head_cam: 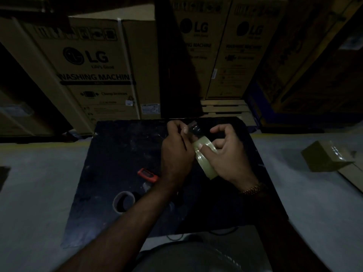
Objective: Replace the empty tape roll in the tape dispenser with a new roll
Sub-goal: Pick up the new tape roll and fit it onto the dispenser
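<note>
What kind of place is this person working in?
Probably a warehouse or appliance stockroom. Tall cardboard boxes printed "LG Washing Machine" stand in rows on a concrete floor, and a wooden pallet lies under some. The light is dim.

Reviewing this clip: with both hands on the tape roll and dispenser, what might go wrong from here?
The scene is very dim, so the dispenser is hard to see; the left hand near its dark front end might be nicked if a blade sits there. The right hand holds the new tape roll above the black board; a slip could drop it. The empty core lies close by and could be mixed up.
</note>
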Demonstrator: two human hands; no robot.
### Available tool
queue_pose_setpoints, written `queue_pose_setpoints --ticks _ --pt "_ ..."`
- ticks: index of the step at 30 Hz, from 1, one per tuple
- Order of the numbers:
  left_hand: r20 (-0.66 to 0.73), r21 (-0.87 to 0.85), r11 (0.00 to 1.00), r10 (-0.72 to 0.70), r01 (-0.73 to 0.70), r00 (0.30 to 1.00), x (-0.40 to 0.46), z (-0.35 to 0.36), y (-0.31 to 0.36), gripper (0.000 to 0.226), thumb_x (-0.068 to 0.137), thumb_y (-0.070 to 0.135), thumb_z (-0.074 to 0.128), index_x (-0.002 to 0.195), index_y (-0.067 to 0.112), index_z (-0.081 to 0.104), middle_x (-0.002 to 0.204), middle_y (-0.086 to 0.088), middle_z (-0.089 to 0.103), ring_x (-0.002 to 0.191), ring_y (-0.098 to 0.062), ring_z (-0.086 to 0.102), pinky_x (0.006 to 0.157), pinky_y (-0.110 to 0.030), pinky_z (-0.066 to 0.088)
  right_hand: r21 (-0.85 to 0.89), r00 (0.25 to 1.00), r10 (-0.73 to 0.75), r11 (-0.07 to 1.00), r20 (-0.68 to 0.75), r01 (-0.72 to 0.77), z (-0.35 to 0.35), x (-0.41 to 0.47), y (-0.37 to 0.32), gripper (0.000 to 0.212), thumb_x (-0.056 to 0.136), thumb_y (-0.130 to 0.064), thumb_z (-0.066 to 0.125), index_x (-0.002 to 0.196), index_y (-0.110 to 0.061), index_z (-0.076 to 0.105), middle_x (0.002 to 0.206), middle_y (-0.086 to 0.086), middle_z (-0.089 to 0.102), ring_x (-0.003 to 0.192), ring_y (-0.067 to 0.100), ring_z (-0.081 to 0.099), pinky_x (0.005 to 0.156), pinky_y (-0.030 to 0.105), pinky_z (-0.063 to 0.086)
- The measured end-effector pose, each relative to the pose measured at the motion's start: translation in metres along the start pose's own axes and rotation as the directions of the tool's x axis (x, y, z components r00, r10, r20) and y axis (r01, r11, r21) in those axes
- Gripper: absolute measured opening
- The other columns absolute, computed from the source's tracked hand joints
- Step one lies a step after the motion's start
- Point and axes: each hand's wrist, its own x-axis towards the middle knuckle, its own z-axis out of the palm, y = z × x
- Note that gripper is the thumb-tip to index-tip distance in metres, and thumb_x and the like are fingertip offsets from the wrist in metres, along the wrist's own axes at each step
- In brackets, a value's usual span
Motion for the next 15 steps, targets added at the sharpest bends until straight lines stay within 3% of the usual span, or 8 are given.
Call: queue_pose_setpoints --ticks 4,9,15 --pt "0.053 0.002 0.999 0.047 -0.047 0.997 0.006 0.0 0.005 0.005 0.11 0.02 0.045 0.109 0.018 0.049 0.074 0.011 0.07 0.066 -0.009 0.069 0.061 -0.038 0.056 0.018 1.0 0.004 1.0 -0.011 -0.004 0.003 -0.002 0.005 0.036 0.093 -0.03 0.075 0.122 -0.026 0.054 0.077 -0.002 0.074 0.063 0.005 0.069 0.053 0.024 0.053" --pt "0.114 -0.044 0.997 0.066 -0.062 0.991 0.016 -0.002 0.004 0.01 0.111 0.023 0.048 0.107 0.017 0.055 0.083 0.007 0.076 0.075 -0.009 0.073 0.067 -0.045 0.059 0.017 1.0 0.0 1.0 -0.018 0.001 -0.004 0.001 0.012 0.025 0.098 -0.034 0.069 0.12 -0.031 0.058 0.09 -0.004 0.076 0.078 0.009 0.074 0.062 0.032 0.059" --pt "0.095 -0.063 0.998 0.033 -0.027 0.995 0.023 -0.003 -0.001 0.007 0.102 0.026 0.06 0.097 0.024 0.064 0.092 0.01 0.077 0.084 -0.008 0.073 0.074 -0.044 0.06 -0.115 0.997 -0.048 0.992 0.062 0.055 -0.006 -0.006 0.015 0.065 0.074 -0.028 0.09 0.126 -0.035 0.053 0.104 -0.013 0.066 0.083 0.005 0.068 0.064 0.018 0.056"
